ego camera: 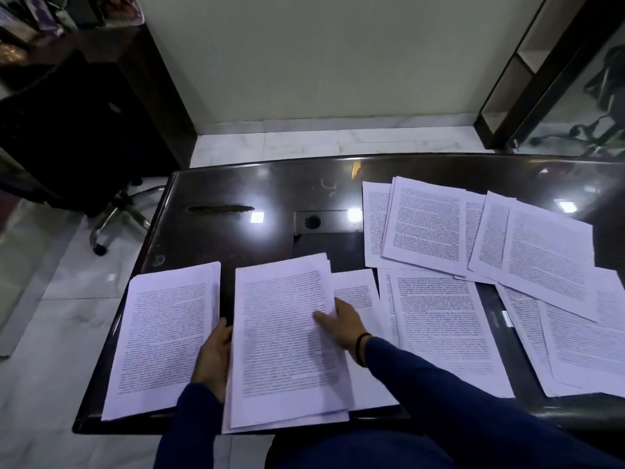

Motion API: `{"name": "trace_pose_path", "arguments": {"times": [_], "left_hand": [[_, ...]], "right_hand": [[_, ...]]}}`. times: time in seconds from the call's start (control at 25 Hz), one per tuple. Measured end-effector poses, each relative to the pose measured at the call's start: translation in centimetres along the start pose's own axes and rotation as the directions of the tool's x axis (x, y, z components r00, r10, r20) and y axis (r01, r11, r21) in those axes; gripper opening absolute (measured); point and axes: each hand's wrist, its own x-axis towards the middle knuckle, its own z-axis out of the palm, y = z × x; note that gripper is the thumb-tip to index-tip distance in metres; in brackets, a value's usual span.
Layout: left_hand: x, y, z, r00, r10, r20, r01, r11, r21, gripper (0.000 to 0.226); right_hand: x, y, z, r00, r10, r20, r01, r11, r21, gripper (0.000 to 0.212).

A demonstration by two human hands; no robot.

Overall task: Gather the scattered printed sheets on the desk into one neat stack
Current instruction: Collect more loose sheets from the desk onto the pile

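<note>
A loose bundle of printed sheets (280, 336) lies at the near middle of the dark glossy desk (236, 191), its lower end over the front edge. My left hand (213, 357) grips the bundle's left edge, fingers tucked under it. My right hand (341, 323) holds its right edge, thumb on top. A second pile (162, 336) lies just left of it. More sheets lie spread to the right: one flat (443, 330), overlapping ones at the back (422, 225), others at far right (554, 262).
A cable port plate (313, 222) is set in the desk behind the bundle. A black office chair (74, 137) stands left of the desk on the pale tiled floor. A dark cabinet frame (527, 82) stands at the back right.
</note>
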Motion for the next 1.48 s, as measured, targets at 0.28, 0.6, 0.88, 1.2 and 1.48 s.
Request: {"name": "trace_pose_path", "arguments": {"times": [0.28,0.6,0.88,1.2,1.48], "left_hand": [[-0.3,-1.2,-4.1,0.983,0.147,-0.107,-0.1,0.927,0.361,0.025],[-2.5,0.3,-7.2,0.92,0.333,-0.208,-0.183,0.833,0.523,0.014],[-3.0,1.9,-5.8,0.921,0.382,-0.071,-0.246,0.714,0.656,0.025],[-0.6,5.7,2.4,0.791,0.424,0.442,-0.569,0.244,0.785,0.025],[2.1,7.5,10.7,0.493,0.579,0.65,-0.725,-0.139,0.674,0.036]], "right_hand": [[0.9,1.3,0.9,0.882,-0.041,0.47,0.245,0.891,-0.382,0.054],[9.3,-3.3,-3.3,0.936,-0.292,0.199,0.326,0.496,-0.805,0.092],[10.2,-2.7,-3.1,0.973,-0.133,0.189,0.204,0.106,-0.973,0.08],[6.7,-4.5,-5.7,0.927,-0.376,0.019,0.362,0.878,-0.314,0.01],[0.9,-4.2,-10.6,0.862,-0.492,0.124,0.504,0.804,-0.316,0.024]]}}
